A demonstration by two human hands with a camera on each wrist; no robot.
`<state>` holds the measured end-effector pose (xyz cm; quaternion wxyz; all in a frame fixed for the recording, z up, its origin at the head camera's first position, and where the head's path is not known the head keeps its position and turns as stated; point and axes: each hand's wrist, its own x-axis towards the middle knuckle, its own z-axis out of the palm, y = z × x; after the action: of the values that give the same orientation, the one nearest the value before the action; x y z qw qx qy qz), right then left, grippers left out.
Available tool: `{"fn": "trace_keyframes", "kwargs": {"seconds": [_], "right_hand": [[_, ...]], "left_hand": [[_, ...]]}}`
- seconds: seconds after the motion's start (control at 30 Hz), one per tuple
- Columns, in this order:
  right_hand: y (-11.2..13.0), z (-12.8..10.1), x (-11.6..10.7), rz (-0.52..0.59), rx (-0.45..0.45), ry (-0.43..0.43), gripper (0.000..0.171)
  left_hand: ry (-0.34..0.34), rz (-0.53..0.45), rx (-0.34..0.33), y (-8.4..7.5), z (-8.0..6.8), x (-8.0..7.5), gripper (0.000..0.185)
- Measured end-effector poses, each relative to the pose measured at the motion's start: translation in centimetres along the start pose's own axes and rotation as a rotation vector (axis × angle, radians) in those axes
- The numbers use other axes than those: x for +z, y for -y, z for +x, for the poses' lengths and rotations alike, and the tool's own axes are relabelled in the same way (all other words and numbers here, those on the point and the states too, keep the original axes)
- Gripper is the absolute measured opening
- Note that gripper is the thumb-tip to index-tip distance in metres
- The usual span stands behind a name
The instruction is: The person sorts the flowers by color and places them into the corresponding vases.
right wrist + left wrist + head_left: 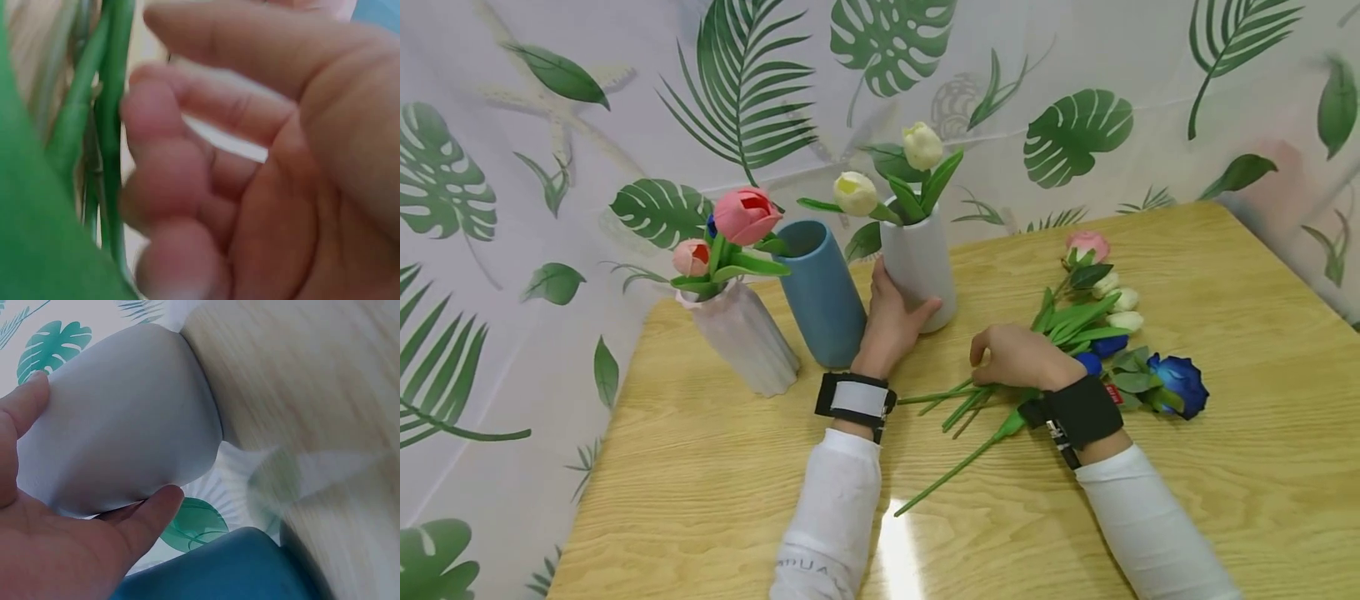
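My left hand (893, 321) grips the lower part of a white vase (917, 258), its thumb and fingers round the sides. Two cream tulips (922, 146) with green leaves stand in that vase. In the left wrist view, the vase (131, 412) appears sideways, with the blue vase close below the hand. My right hand (1026, 357) hovers over a bunch of green stems (958, 408) on the table. Its fingers (165, 175) are loosely curled beside the stems (112, 137), the thumb is apart from them, and nothing shows between them.
A blue vase (823, 296) stands left of the white one. Further left, a pale ribbed vase (745, 337) holds pink tulips (747, 215) and a partly hidden blue flower. On the wooden table (700, 500) lie a pink rose (1087, 246), several white tulips (1126, 300) and a blue rose (1180, 385).
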<state>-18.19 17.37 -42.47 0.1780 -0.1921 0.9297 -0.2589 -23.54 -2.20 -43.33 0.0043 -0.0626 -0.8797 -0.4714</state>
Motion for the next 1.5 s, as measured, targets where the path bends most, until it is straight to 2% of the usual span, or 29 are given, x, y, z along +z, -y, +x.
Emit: {"fn": "trace_keyframes", "kwargs": {"seconds": [0.17, 0.37, 0.5, 0.7, 0.97, 1.27, 1.5], "right_hand": [[0.2, -0.1, -0.1, 0.034, -0.073, 0.045, 0.017], [0.4, -0.3, -0.2, 0.006, -0.122, 0.054, 0.008], [0.6, -0.5, -0.4, -0.013, -0.132, 0.052, 0.007], [0.8, -0.5, -0.4, -0.036, -0.118, 0.064, 0.009], [1.0, -0.5, 0.0, -0.053, -0.164, 0.049, 0.011], [1.2, -0.6, 0.1, -0.060, -0.183, 0.081, 0.014], [1.3, -0.7, 0.3, -0.095, -0.192, 0.056, 0.015]], "left_hand": [[0.000, 0.003, 0.015, -0.2, -0.5, -0.6, 0.097], [0.048, 0.080, -0.002, -0.6, -1.6, -1.7, 0.083], [0.108, 0.136, -0.015, -1.1, -2.5, -2.6, 0.076], [0.153, 0.197, -0.024, -1.8, -3.5, -3.5, 0.070], [0.191, 0.243, 0.002, -2.4, -4.0, -4.1, 0.064], [0.239, 0.283, -0.013, -2.2, -4.3, -4.5, 0.056], [0.246, 0.302, -0.010, -2.1, -4.4, -4.7, 0.052]]}}
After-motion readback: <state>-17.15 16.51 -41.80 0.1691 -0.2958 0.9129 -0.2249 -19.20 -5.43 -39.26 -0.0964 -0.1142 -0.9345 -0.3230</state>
